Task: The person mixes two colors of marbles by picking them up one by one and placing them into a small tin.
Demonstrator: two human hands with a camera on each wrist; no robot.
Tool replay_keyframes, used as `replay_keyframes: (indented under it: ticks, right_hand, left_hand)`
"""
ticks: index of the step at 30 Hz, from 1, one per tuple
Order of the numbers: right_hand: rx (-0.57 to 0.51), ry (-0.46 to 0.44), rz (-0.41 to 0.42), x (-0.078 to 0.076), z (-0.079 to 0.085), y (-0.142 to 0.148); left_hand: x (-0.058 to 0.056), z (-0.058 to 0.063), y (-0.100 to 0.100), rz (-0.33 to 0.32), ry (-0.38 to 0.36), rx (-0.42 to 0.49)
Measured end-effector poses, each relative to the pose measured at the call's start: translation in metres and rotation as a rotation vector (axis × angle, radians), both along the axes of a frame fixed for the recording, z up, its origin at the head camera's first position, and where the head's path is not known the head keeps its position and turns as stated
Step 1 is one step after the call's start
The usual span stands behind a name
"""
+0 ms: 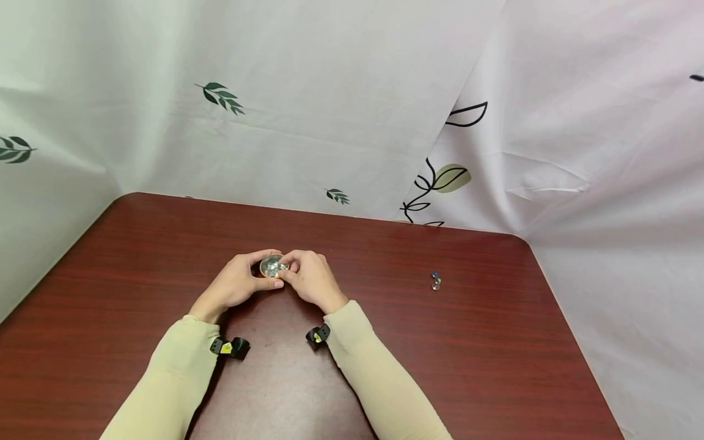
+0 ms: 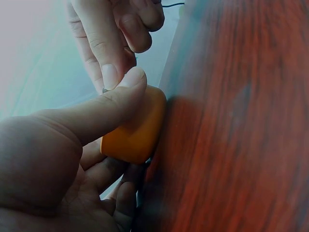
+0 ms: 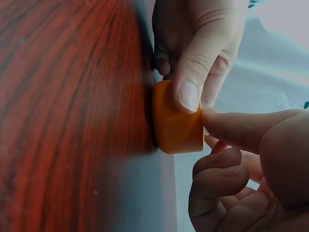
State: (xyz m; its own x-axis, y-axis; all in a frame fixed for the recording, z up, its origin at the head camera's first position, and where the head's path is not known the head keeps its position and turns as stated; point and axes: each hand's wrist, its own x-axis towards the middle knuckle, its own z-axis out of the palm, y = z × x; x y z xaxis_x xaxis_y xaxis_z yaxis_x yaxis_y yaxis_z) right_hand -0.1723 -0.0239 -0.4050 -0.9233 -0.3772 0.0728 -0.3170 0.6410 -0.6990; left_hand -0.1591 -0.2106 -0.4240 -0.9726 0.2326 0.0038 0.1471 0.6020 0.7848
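Observation:
A small orange bowl stands on the table, tipped little if at all. Its mouth faces up in the head view, with several clear, shiny glass beads inside. My left hand grips the bowl from the left, thumb on the near side and fingers round the far side. From the right, my right hand reaches over the rim, with its thumb and forefinger close together at the beads. Whether a bead is pinched between those fingertips is hidden. In the right wrist view the right thumb lies at the bowl's rim.
Off to the right on the dark red wooden table lie a few small glass beads, clear and blue. A white leaf-patterned cloth hangs along the table's back and sides. Each wrist wears a black strap.

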Motion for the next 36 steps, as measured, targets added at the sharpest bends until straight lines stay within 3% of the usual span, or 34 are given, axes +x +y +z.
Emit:
replay_keyframes:
  ticks: [36]
  right_hand:
    - [-0.039, -0.009, 0.011, 0.006, 0.009, 0.01]
  left_hand:
    - [0.0, 0.001, 0.0, 0.0, -0.001, 0.003]
